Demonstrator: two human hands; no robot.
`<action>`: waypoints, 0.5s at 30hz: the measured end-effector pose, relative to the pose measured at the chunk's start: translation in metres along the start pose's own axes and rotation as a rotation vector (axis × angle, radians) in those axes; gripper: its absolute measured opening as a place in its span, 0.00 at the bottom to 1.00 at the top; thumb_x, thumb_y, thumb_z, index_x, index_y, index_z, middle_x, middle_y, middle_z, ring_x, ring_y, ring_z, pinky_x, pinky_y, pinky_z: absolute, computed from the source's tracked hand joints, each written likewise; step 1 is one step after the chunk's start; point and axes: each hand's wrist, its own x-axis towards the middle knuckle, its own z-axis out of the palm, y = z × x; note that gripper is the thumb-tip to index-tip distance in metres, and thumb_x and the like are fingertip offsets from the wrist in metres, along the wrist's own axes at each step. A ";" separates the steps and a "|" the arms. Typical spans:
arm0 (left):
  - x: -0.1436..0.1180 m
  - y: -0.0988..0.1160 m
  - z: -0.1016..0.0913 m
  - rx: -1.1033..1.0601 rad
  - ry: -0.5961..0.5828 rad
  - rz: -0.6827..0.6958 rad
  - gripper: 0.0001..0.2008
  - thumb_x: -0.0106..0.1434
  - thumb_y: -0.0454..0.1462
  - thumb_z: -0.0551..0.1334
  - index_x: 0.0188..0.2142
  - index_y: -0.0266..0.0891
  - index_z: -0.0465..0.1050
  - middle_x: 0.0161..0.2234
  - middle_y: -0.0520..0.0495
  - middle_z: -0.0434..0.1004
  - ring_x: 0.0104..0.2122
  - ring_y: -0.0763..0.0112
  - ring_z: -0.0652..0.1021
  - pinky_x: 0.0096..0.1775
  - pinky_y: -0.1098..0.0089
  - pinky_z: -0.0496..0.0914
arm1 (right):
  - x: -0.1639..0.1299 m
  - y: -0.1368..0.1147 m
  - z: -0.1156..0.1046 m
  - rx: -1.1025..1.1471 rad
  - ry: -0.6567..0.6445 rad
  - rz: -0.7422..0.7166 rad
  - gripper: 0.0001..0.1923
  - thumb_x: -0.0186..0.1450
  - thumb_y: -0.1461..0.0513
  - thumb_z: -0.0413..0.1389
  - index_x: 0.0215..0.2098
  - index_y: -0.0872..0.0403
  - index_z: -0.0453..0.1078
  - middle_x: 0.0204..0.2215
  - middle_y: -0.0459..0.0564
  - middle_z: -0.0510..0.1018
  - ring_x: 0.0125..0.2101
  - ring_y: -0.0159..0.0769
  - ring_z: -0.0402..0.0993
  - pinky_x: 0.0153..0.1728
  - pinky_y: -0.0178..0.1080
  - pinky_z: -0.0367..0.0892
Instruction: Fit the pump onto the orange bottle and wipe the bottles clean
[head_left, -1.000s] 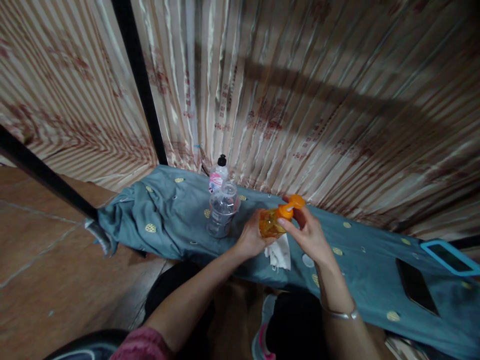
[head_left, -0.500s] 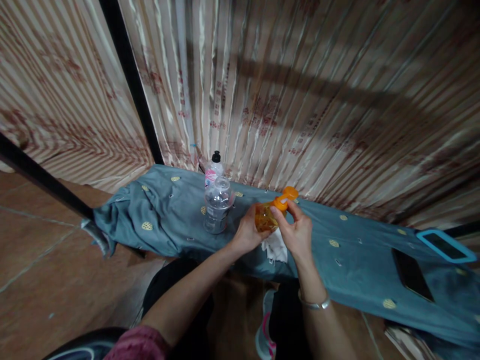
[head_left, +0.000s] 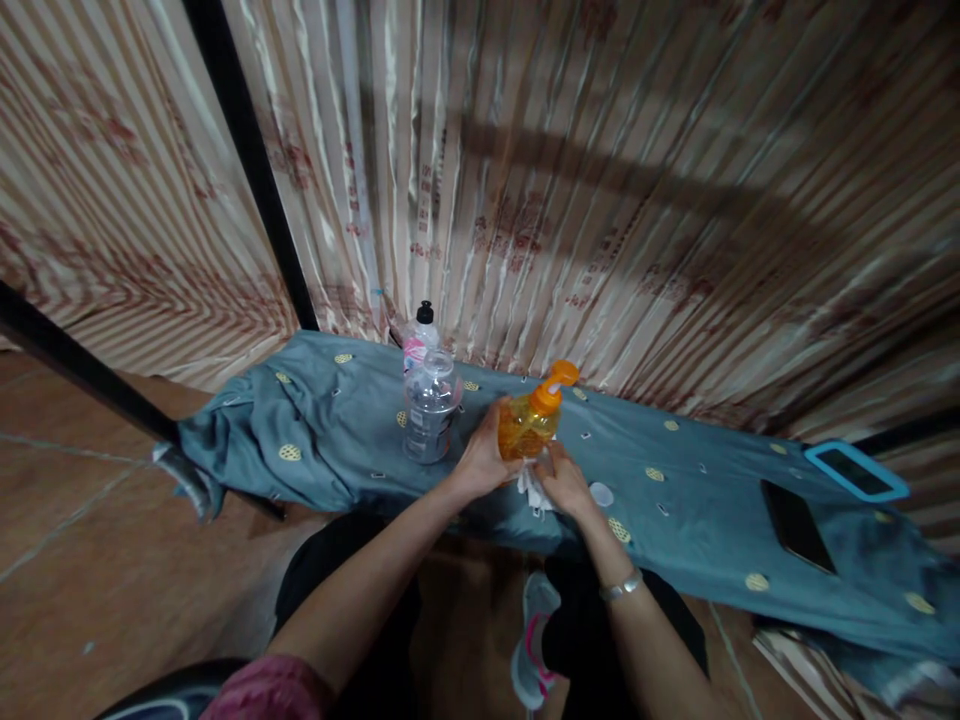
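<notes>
My left hand (head_left: 481, 455) is wrapped round the side of a pump bottle (head_left: 525, 430), which has an orange pump head and amber liquid inside. The bottle tilts to the right. Below it, my right hand (head_left: 562, 478) has its fingers closed on a crumpled white tissue (head_left: 532, 490). A small round whitish disc (head_left: 601, 494) lies beside my right wrist. To the left stands an open clear plastic bottle (head_left: 429, 420), and behind it a bottle with a black cap (head_left: 423, 335) and a pink label.
A bluish-green cloth with yellow prints covers the narrow bench (head_left: 705, 520). On its right side lie a dark phone (head_left: 796, 525) and a blue-framed tablet-like object (head_left: 856, 471). A striped curtain (head_left: 525, 200) hangs behind, with a black post (head_left: 255, 170) at the left.
My right hand has left the orange pump head and moved down to the tissue. The pump bottle is now more upright in my left hand, and the whitish disc has come into sight.
</notes>
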 end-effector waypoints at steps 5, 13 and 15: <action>-0.001 0.002 0.000 0.052 0.059 -0.028 0.43 0.46 0.33 0.72 0.60 0.36 0.56 0.56 0.38 0.70 0.55 0.53 0.73 0.58 0.54 0.66 | -0.016 -0.004 0.018 -0.172 -0.092 0.005 0.28 0.62 0.65 0.54 0.58 0.72 0.63 0.59 0.74 0.63 0.61 0.64 0.57 0.60 0.56 0.54; -0.002 0.021 -0.008 0.021 0.129 -0.035 0.43 0.44 0.33 0.73 0.59 0.40 0.58 0.54 0.42 0.72 0.52 0.55 0.75 0.56 0.55 0.68 | -0.012 -0.002 0.026 -0.165 -0.001 -0.007 0.19 0.62 0.71 0.46 0.48 0.62 0.69 0.48 0.63 0.75 0.51 0.47 0.69 0.55 0.46 0.61; 0.000 0.028 -0.010 0.017 0.157 -0.027 0.43 0.44 0.33 0.73 0.59 0.41 0.58 0.53 0.42 0.73 0.52 0.56 0.75 0.56 0.55 0.68 | -0.014 -0.005 0.031 -0.114 -0.004 -0.035 0.17 0.61 0.70 0.45 0.45 0.59 0.70 0.46 0.61 0.76 0.50 0.46 0.71 0.54 0.46 0.62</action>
